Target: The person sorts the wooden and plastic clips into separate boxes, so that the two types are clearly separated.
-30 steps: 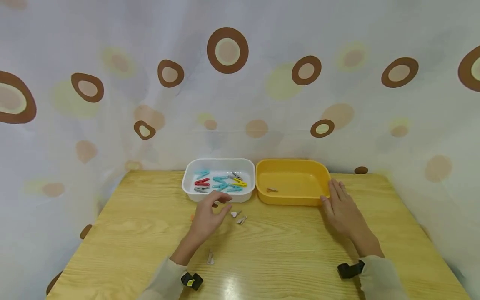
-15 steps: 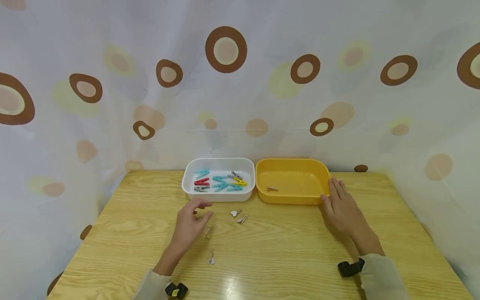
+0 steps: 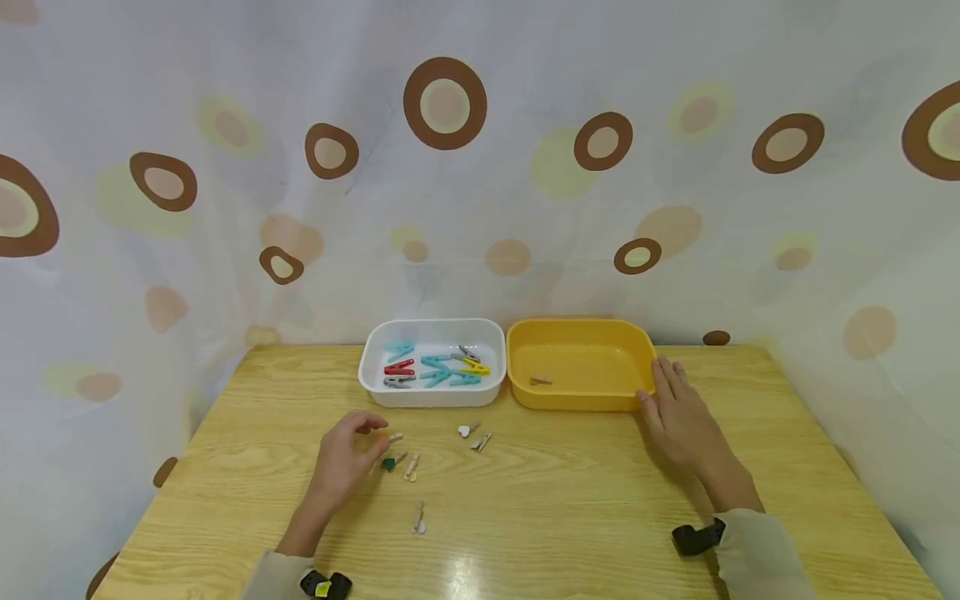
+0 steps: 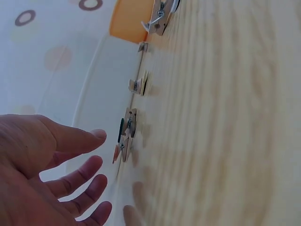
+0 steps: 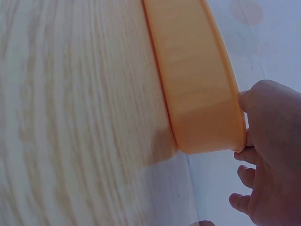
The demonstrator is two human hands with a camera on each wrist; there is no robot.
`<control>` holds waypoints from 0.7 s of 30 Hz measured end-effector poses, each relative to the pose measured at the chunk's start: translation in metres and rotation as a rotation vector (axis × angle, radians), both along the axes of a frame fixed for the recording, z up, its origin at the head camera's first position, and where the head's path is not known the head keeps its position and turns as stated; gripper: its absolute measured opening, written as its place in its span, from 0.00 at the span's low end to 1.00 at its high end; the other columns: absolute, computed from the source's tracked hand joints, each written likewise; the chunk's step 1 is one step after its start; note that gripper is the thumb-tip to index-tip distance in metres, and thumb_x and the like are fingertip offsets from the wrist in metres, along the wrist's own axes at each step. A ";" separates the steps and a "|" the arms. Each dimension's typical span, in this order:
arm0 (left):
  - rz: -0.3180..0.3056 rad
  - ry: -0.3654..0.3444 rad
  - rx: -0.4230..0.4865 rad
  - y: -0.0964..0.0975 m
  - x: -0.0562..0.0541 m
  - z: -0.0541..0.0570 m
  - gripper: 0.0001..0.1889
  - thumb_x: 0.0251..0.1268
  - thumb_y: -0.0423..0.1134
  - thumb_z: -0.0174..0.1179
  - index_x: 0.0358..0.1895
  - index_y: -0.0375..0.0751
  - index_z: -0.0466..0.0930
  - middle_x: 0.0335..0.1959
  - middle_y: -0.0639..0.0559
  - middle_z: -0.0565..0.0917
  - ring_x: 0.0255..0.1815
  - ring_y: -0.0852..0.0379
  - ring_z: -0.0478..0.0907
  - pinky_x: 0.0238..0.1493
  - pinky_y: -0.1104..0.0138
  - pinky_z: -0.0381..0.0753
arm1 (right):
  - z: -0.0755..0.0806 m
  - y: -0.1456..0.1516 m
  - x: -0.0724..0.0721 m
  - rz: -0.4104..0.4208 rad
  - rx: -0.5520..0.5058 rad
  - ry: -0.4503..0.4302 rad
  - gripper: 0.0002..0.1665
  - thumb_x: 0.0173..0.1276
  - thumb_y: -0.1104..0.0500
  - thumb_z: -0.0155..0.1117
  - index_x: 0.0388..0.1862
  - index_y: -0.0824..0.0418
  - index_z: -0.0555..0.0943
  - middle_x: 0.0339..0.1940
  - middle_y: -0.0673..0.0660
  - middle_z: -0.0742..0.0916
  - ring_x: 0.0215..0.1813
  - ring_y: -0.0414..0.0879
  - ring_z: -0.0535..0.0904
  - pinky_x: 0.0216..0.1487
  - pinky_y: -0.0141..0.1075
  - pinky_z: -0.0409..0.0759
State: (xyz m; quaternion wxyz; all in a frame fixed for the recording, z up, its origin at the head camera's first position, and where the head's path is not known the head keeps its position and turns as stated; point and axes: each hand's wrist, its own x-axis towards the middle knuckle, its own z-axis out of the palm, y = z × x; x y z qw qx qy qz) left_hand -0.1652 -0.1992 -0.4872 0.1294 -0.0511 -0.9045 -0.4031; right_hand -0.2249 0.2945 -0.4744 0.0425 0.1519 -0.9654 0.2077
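So the left hand (image 3: 348,457) isn't holding anything: thumb and fingers are apart, and the wrist view has the tips just short of the orange peg (image 3: 396,437), which lies at about 2 o'clock from that hand (12 = toward the curtain (image 3: 510,183)). Green peg (image 3: 389,463) is at 3, right beside the orange one, with a yellow-ended peg (image 3: 412,467) just past it. There's a white peg (image 3: 418,521) at 4, and further off, around 2 to 3, a heart peg (image 3: 466,431) with one more wooden peg (image 3: 482,442) next to it. All of those lie on the table (image 3: 570,500). The right hand (image 3: 678,421) isn't clenched, just laid against the yellow tray (image 3: 581,401), fingers along its 3 o'clock end and thumb at the 4 o'clock corner. That tray has a small peg (image 3: 541,381) around its 8 o'clock. White tray (image 3: 435,398) sits right beside it at 9, with a red peg (image 3: 399,367) at its own 9, plus blue, grey and yellow ones.
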 end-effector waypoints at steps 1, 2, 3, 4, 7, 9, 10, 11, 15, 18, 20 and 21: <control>-0.002 -0.014 -0.006 -0.001 0.000 0.000 0.11 0.59 0.25 0.72 0.44 0.34 0.85 0.44 0.42 0.86 0.48 0.42 0.81 0.52 0.48 0.81 | 0.000 0.000 0.000 -0.001 0.000 0.000 0.41 0.88 0.46 0.34 0.81 0.77 0.44 0.81 0.77 0.52 0.82 0.72 0.41 0.77 0.66 0.46; -0.002 -0.031 -0.011 -0.002 0.000 0.000 0.11 0.59 0.25 0.73 0.44 0.34 0.85 0.44 0.42 0.85 0.48 0.42 0.81 0.53 0.48 0.81 | 0.000 0.000 0.001 -0.002 -0.002 -0.001 0.41 0.88 0.46 0.34 0.81 0.77 0.44 0.81 0.78 0.52 0.82 0.72 0.41 0.77 0.66 0.46; 0.000 -0.045 -0.015 -0.002 0.000 0.000 0.12 0.58 0.25 0.73 0.45 0.33 0.85 0.44 0.42 0.85 0.48 0.42 0.81 0.53 0.48 0.81 | 0.000 0.000 0.001 -0.003 -0.001 0.001 0.41 0.88 0.46 0.34 0.81 0.77 0.44 0.81 0.78 0.53 0.82 0.72 0.41 0.77 0.66 0.46; 0.003 -0.061 -0.019 -0.002 0.000 0.000 0.12 0.57 0.24 0.73 0.45 0.33 0.85 0.44 0.42 0.85 0.48 0.42 0.81 0.53 0.48 0.81 | 0.000 0.000 0.001 -0.003 0.000 0.001 0.41 0.88 0.46 0.34 0.81 0.77 0.44 0.81 0.78 0.52 0.82 0.72 0.41 0.77 0.66 0.46; 0.013 -0.100 -0.031 -0.002 -0.001 0.000 0.13 0.55 0.23 0.74 0.44 0.32 0.85 0.43 0.42 0.85 0.47 0.43 0.82 0.52 0.48 0.81 | 0.000 -0.001 0.001 -0.005 -0.001 0.004 0.41 0.88 0.46 0.35 0.81 0.77 0.44 0.81 0.77 0.52 0.82 0.72 0.41 0.77 0.66 0.46; 0.017 -0.117 -0.041 -0.003 -0.002 -0.001 0.13 0.56 0.23 0.73 0.44 0.32 0.85 0.43 0.42 0.85 0.47 0.43 0.82 0.51 0.48 0.81 | 0.000 -0.001 0.002 -0.003 -0.005 0.006 0.41 0.88 0.47 0.35 0.81 0.77 0.44 0.81 0.77 0.53 0.82 0.72 0.41 0.77 0.65 0.46; 0.019 -0.126 -0.047 -0.003 -0.003 -0.001 0.12 0.56 0.23 0.73 0.43 0.32 0.85 0.42 0.43 0.85 0.46 0.44 0.83 0.50 0.49 0.82 | 0.000 0.000 0.002 -0.003 -0.007 0.007 0.41 0.88 0.47 0.35 0.81 0.77 0.45 0.81 0.77 0.53 0.82 0.72 0.41 0.77 0.65 0.46; 0.021 -0.135 -0.054 -0.003 -0.004 -0.001 0.12 0.56 0.24 0.73 0.43 0.33 0.85 0.42 0.43 0.85 0.45 0.45 0.83 0.50 0.50 0.82 | 0.000 0.000 0.002 -0.003 -0.011 0.009 0.41 0.88 0.47 0.35 0.81 0.77 0.45 0.81 0.77 0.53 0.82 0.72 0.42 0.77 0.65 0.46; 0.014 -0.170 -0.072 -0.003 -0.007 -0.001 0.10 0.57 0.25 0.73 0.40 0.35 0.86 0.38 0.46 0.85 0.41 0.50 0.82 0.45 0.54 0.82 | -0.001 0.000 0.002 0.004 -0.014 0.021 0.40 0.88 0.48 0.36 0.80 0.78 0.46 0.80 0.79 0.54 0.81 0.73 0.42 0.78 0.64 0.45; 0.010 -0.193 -0.067 -0.003 -0.009 0.000 0.09 0.57 0.24 0.73 0.39 0.36 0.86 0.36 0.49 0.85 0.39 0.53 0.81 0.43 0.57 0.81 | -0.002 0.000 0.002 0.008 -0.011 0.027 0.40 0.88 0.48 0.35 0.80 0.79 0.47 0.80 0.79 0.54 0.81 0.73 0.43 0.77 0.65 0.46; 0.009 -0.200 -0.066 -0.003 -0.009 0.001 0.09 0.57 0.24 0.73 0.38 0.36 0.87 0.35 0.49 0.86 0.38 0.54 0.81 0.42 0.58 0.81 | -0.002 0.000 0.001 0.007 -0.013 0.020 0.40 0.88 0.48 0.35 0.80 0.79 0.46 0.80 0.79 0.53 0.81 0.73 0.42 0.77 0.65 0.45; 0.009 -0.202 -0.066 -0.003 -0.010 0.001 0.09 0.56 0.24 0.73 0.38 0.36 0.87 0.35 0.49 0.86 0.38 0.54 0.81 0.42 0.58 0.81 | -0.002 0.000 0.001 0.007 -0.012 0.020 0.40 0.88 0.48 0.35 0.80 0.79 0.46 0.80 0.79 0.53 0.81 0.73 0.42 0.77 0.65 0.45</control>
